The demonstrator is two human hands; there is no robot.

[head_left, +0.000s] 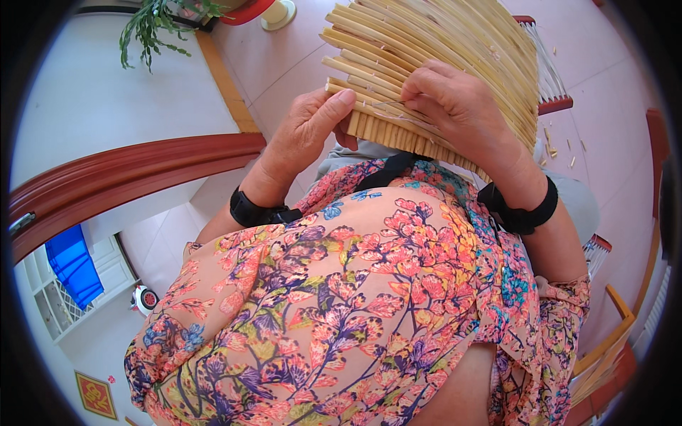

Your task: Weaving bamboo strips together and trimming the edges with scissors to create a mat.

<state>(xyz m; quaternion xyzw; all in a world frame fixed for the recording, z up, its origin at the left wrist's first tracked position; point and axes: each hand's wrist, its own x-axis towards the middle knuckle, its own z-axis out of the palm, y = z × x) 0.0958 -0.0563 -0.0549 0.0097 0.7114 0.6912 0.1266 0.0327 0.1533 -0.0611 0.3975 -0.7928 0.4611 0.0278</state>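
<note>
A woven mat of pale yellow stalks (469, 42) rests over my lap at the top centre, with loose ridged ends along its upper left and a row of short ends along its lower edge. My left hand (312, 124) grips the mat's lower left corner, thumb on top and fingers curled beneath. My right hand (458, 113) lies over the stalks, thumb and forefinger pinched on a thin pale thread (383, 108) near the lower edge. Part of that thread is hidden by the fingers.
Stalk scraps (572, 160) lie on the tiled floor (263, 60) at right. A red-framed stool (554, 105) is partly behind the mat. A red-brown wooden rail (106, 167) runs along the left. A plant (149, 28) hangs at top left; a wooden frame (618, 305) stands lower right.
</note>
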